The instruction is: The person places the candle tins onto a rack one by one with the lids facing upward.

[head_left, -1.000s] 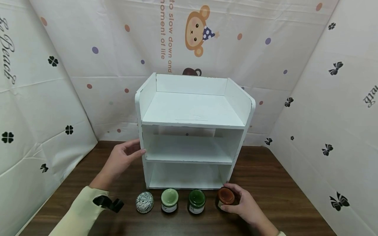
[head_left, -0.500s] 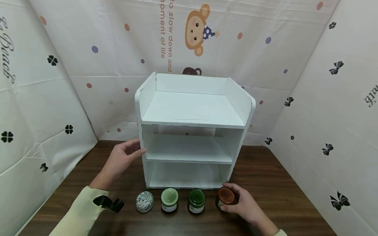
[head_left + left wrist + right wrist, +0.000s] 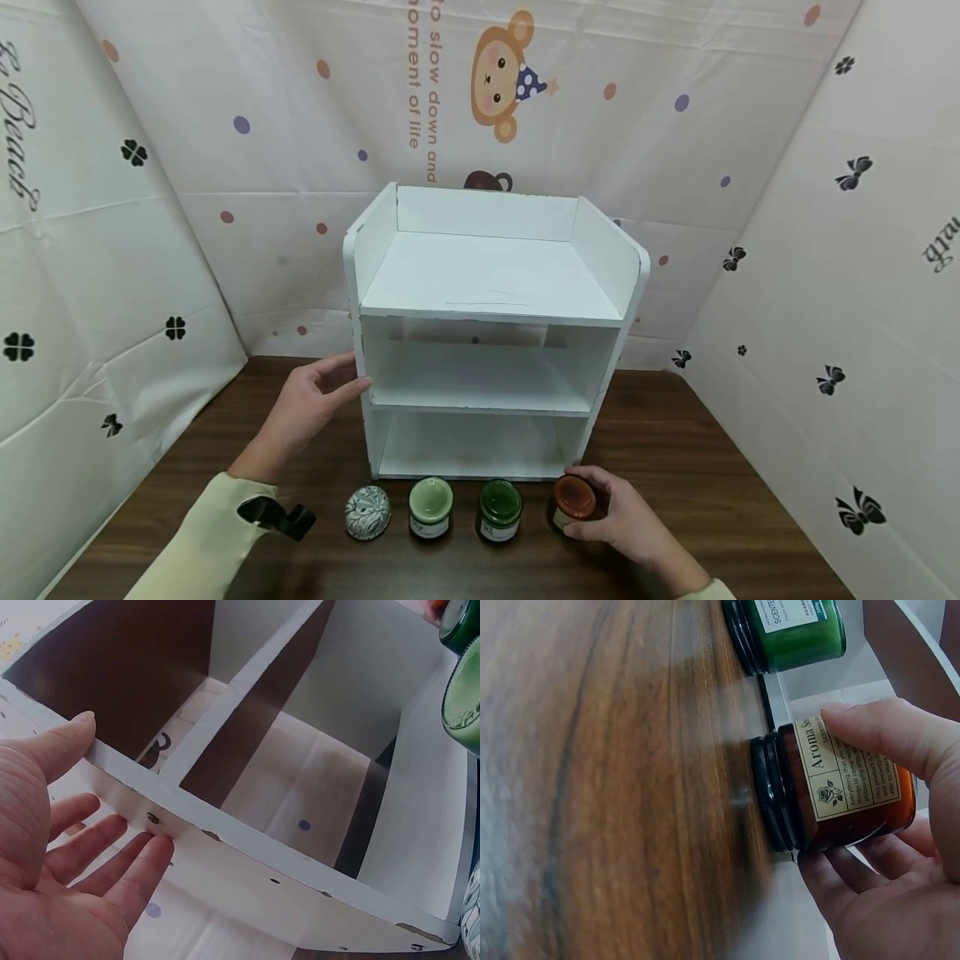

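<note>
My right hand (image 3: 626, 521) holds an amber scented-candle jar (image 3: 575, 497) between thumb and fingers at the right front of a white shelf unit (image 3: 491, 275). Its black lid faces down to the table and its thumb side bears the label, as the right wrist view shows. My left hand (image 3: 300, 408) rests on the unit's left side panel. There the thumb lies on the front edge and the fairly straight fingers (image 3: 146, 874) touch the outer face. Left of the amber jar stand a dark green candle jar (image 3: 499, 504), a pale green one (image 3: 431, 500) and a round patterned tin (image 3: 367, 513).
The unit has a top tray and two compartments (image 3: 480, 375) below, and stands on a dark wooden table (image 3: 675, 450). White printed cloth (image 3: 277, 167) hangs behind and at both sides. A black strap (image 3: 273, 517) sits on the left sleeve.
</note>
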The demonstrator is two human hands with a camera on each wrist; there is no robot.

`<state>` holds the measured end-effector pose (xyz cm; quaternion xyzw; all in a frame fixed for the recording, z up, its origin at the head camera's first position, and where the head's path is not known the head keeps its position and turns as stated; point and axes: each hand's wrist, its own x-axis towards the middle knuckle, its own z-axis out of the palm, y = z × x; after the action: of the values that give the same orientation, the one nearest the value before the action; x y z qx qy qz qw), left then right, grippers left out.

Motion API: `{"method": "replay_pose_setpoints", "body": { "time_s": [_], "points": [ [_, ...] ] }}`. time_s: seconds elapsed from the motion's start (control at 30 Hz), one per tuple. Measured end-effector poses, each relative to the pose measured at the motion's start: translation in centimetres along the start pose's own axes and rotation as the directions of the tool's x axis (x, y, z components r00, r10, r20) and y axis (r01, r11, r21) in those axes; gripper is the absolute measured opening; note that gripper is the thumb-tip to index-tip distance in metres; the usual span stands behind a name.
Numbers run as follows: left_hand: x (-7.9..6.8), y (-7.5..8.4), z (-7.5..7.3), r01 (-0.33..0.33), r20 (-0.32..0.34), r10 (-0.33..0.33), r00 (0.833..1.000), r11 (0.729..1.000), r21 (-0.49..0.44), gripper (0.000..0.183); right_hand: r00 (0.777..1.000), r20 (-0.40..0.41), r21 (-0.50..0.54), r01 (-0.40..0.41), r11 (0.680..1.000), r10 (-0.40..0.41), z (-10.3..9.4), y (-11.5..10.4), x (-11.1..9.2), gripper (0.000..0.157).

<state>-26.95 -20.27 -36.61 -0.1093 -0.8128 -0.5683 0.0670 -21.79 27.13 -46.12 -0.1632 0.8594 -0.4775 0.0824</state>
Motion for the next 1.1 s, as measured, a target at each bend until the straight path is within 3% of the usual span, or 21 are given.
{"method": "replay_pose_setpoints", "body": {
  "time_s": [0.7,1.1],
  "points": [
    [-0.12,0.15,-0.02,0.012,0.006,-0.012,1.000,1.000,0.003,0.065,0.999,-0.034,-0.042,-0.012,0.999,0.011,0.08,-0.05,0.04,0.073],
    [0.01,0.05,-0.12,0.009,0.012,-0.009,1.000,1.000,-0.016,0.065,0.998,-0.048,-0.034,0.038,0.999,-0.039,0.10,0.30,-0.16,0.073]
  ]
}}
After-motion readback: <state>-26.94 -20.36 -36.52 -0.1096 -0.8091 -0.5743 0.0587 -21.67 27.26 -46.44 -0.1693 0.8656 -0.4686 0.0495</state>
